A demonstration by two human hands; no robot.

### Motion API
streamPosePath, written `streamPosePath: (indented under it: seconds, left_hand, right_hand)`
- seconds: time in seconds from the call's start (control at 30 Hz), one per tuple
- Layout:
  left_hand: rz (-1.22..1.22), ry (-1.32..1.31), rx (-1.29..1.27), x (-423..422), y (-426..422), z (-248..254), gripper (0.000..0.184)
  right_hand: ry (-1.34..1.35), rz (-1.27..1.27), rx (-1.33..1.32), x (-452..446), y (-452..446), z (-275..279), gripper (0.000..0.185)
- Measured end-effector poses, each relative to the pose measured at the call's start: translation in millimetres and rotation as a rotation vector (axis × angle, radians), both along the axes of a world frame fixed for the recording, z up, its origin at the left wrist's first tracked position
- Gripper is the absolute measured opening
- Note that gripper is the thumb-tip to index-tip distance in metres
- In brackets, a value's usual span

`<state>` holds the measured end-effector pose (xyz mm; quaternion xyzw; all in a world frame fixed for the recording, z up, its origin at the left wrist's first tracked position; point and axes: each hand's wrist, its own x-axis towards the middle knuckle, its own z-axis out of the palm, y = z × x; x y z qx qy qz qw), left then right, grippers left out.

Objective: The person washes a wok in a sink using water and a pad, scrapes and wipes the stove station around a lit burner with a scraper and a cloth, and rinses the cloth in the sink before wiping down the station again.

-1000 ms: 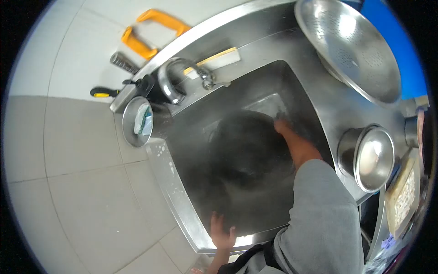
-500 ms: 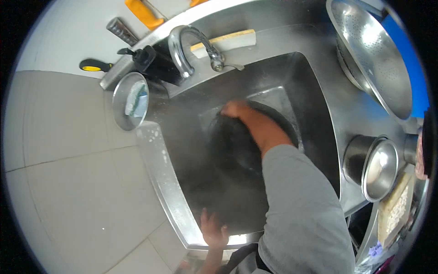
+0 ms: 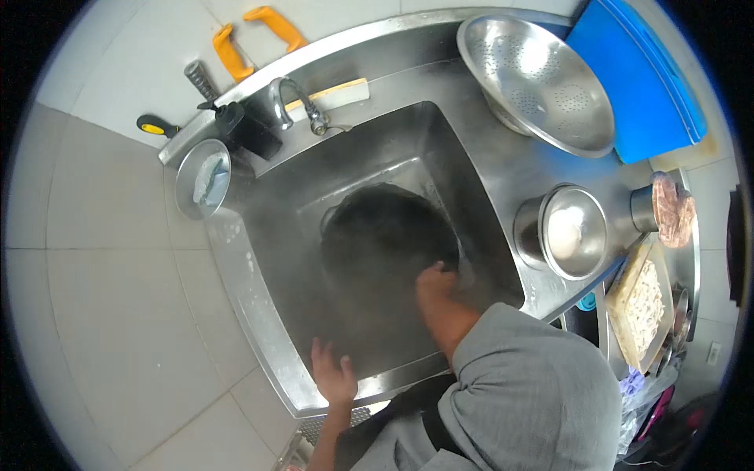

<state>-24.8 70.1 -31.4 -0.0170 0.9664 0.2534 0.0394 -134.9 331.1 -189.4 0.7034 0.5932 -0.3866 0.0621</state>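
Note:
A dark, round pan (image 3: 385, 231) lies in the steel sink (image 3: 271, 294), with a haze like steam over it. My right hand (image 3: 437, 284) is at the pan's near right edge, its fingers closed. Whatever it holds, if anything, is hidden under the fingers. Over the sink's near left corner, my left hand (image 3: 334, 378) is held open with the fingers spread and nothing in it. The curved chrome faucet (image 3: 281, 102) stands at the sink's back left.
A steel bowl with cloths (image 3: 188, 184) sits at the left corner, beside a black knife holder (image 3: 247, 129). On the right counter are a colander (image 3: 542, 86), stacked steel bowls (image 3: 577, 233) and a blue board (image 3: 636, 78). A tray of pale pieces (image 3: 640, 306) stands farther right.
My right hand has moved from the pan's far side to its near right edge. My left hand stays open near the sink's front rim. The camera view has shifted to the right.

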Motion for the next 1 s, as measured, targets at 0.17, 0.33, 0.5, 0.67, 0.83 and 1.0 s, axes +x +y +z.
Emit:
streamPosePath:
  seconds: [0.17, 0.33, 0.5, 0.67, 0.83, 1.0]
  left_hand:
    - [-0.021, -0.007, -0.021, 0, 2, -2, 0.059]
    - [-0.044, 0.009, -0.062, 2, 8, -6, 0.060]
    - [-0.007, 0.008, -0.030, 5, 1, -10, 0.058]
    - [-0.057, 0.092, -0.077, 0, 3, -9, 0.056]
    - [-0.008, 0.081, -0.121, 6, 1, -9, 0.057]
    - [0.073, 0.079, -0.085, 6, -2, -8, 0.060]
  right_hand:
    - [0.128, 0.700, 0.364, -74, -15, -23, 0.054]
    - [0.341, 1.446, 0.523, -103, -75, 22, 0.048]
    - [0.732, 2.018, 0.427, -78, -38, -22, 0.045]
    - [0.355, 1.169, 0.564, -186, -26, -25, 0.041]
    - [0.810, 2.219, 0.850, -98, -101, -8, 0.041]
    - [1.055, 3.179, 0.566, -11, 15, -76, 0.043]
